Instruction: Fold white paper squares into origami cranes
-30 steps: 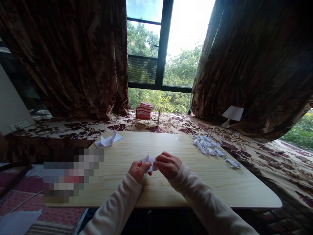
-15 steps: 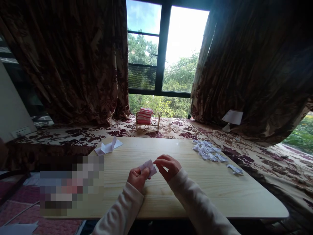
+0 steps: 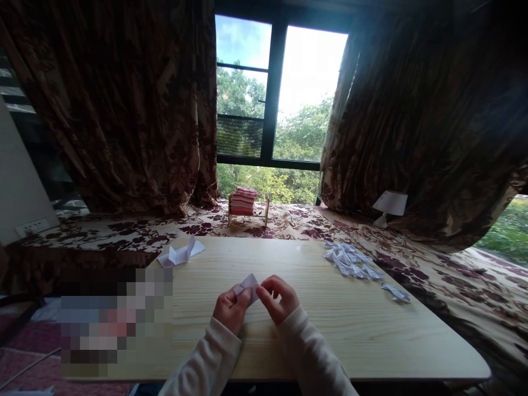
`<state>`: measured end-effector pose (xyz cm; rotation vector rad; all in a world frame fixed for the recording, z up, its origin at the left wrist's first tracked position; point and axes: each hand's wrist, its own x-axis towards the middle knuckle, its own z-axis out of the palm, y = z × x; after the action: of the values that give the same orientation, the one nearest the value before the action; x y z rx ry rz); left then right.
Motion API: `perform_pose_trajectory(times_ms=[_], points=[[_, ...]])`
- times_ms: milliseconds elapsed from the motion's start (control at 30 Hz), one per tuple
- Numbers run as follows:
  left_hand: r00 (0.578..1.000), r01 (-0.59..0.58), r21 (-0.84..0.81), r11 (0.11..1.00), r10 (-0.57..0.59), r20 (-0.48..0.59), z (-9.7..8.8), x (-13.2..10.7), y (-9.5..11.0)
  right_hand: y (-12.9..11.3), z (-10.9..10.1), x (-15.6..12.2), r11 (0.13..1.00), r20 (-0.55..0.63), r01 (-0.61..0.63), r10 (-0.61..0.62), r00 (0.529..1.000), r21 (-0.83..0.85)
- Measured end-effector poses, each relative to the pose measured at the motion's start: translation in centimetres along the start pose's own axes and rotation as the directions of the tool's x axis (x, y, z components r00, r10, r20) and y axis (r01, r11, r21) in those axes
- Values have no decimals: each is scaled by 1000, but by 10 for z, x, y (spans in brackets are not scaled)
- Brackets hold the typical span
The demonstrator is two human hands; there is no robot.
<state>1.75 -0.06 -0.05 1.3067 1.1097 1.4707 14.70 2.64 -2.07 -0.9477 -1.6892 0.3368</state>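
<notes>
A small piece of folded white paper (image 3: 249, 282) is held above the middle of the table, tilted with one corner up. My left hand (image 3: 231, 309) grips its left side, thumb lying across the front. At its right edge, my right hand (image 3: 281, 300) pinches with thumb and forefinger, the other fingers curled. The fingers behind the paper are hidden. Several folded white paper pieces (image 3: 348, 260) lie in a cluster at the table's far right, with one separate folded piece (image 3: 396, 292) nearer me.
The light wooden table (image 3: 330, 335) has partly unfolded white paper (image 3: 181, 254) at its far left corner. Behind it, a small rack (image 3: 248, 213) bears striped red-and-white cloths (image 3: 243, 201), and a white lamp (image 3: 390, 203) stands right. A blurred patch covers the table's left side.
My right hand has moved left and closed on the paper's right edge. The paper has turned so a corner points up. The whole view has shifted slightly.
</notes>
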Motion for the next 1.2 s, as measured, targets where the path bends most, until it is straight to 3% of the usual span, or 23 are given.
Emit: perform_pose_trajectory(times_ms=[167,567,833,1200], points=[[1000,-5,-16,1000,6,21,0,2,-7,-2,-1,1,997,1,69,-69,998,32],[999,39,43,998,-39,7,-4,4,-10,6,0,-10,994,-58,79,-75,995,69],[1000,21,61,998,-20,-17,-3,5,-18,4,0,-10,982,-31,159,-156,987,99],[997,-2,44,999,-1,71,0,1,-11,0,-6,-6,979,7,200,-200,980,-41]])
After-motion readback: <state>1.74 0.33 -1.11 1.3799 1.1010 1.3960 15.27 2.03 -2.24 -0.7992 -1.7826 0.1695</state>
